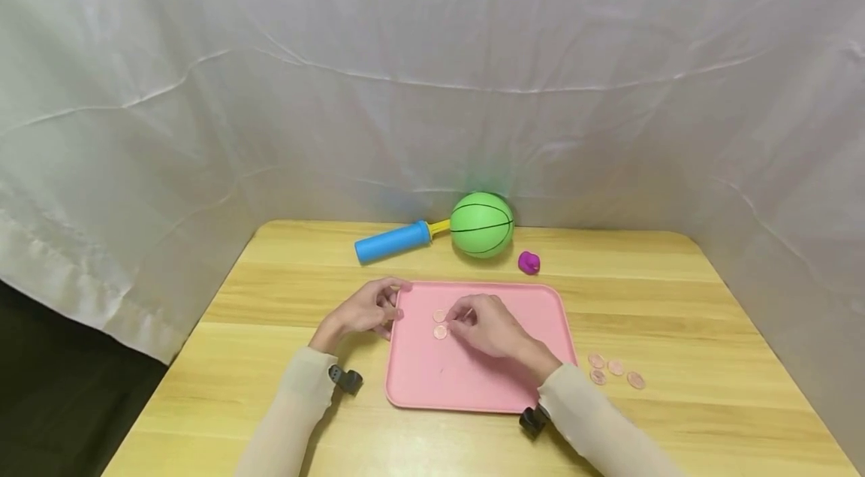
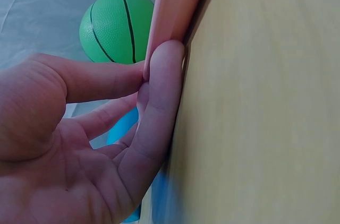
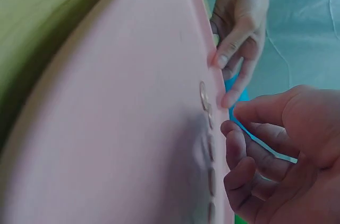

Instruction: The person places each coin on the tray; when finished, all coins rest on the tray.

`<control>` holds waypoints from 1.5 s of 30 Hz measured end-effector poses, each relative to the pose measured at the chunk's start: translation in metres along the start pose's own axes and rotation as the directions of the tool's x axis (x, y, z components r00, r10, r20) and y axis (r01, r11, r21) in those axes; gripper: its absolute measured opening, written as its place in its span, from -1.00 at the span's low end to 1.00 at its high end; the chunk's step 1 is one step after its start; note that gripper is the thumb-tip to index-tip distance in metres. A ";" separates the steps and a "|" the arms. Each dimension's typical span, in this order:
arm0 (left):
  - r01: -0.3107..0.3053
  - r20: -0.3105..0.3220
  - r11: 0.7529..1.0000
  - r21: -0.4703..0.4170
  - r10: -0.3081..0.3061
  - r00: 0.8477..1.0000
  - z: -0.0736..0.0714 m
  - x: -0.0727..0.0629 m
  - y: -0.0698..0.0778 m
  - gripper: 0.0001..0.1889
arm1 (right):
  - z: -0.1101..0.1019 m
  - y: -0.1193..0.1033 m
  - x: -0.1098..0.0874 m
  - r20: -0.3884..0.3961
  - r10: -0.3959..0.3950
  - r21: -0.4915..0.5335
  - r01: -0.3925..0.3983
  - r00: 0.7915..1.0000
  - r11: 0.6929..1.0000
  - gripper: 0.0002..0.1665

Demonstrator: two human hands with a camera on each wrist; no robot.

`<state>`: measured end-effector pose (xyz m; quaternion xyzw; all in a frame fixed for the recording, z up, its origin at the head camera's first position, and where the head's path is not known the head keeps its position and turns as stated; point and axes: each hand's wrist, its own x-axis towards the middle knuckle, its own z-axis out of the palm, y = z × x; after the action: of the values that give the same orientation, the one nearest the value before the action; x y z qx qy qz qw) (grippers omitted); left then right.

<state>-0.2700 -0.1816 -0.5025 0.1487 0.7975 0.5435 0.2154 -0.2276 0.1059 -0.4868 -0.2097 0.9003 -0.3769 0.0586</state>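
A pink tray (image 1: 466,390) lies on the table. My left hand (image 1: 368,308) pinches its left rim, the thumb (image 2: 114,80) on the rim and a finger (image 2: 162,86) along the outer wall. Over the tray is my right hand (image 1: 489,327), fingers bent and thumb tip close to the index fingertip; nothing shows between them in the right wrist view. Right by those fingertips, two copper-coloured coins (image 1: 440,331) lie flat on the tray. The right wrist view shows several coins (image 3: 211,181) in a row there, most of them hidden by my hand in the head view.
Several more coins (image 1: 616,367) lie on the table right of the tray. Behind it are a blue hand pump (image 1: 393,242) with a yellow end, a green ball (image 1: 482,225) and a small purple toy (image 1: 529,263). Pale curtains (image 1: 432,131) hang around the table.
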 end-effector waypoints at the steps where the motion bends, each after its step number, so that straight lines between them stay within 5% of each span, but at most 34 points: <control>1: -0.002 -0.003 1.000 0.001 0.002 1.000 0.000 0.000 0.001 -0.39 | -0.003 0.001 -0.003 -0.004 0.000 0.000 0.000 1.000 1.000 -0.92; 15: -0.011 0.000 1.000 0.011 0.011 1.000 0.000 -0.002 0.000 -0.40 | -0.045 0.017 -0.048 -0.039 0.035 0.046 -0.033 0.999 0.998 -0.86; 33: -0.015 0.004 1.000 0.006 0.015 1.000 0.001 -0.003 0.001 -0.39 | -0.113 0.057 -0.089 -0.223 0.114 -0.026 -0.122 0.968 0.992 -0.82; 45: -0.005 0.009 1.000 -0.015 0.005 1.000 0.002 -0.003 0.002 -0.59 | -0.130 0.088 -0.123 -0.157 0.213 -0.044 -0.222 0.964 0.974 -0.77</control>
<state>-0.2666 -0.1807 -0.5010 0.1516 0.7920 0.5494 0.2188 -0.1797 0.2981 -0.4637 -0.0820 0.9308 -0.3554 0.0247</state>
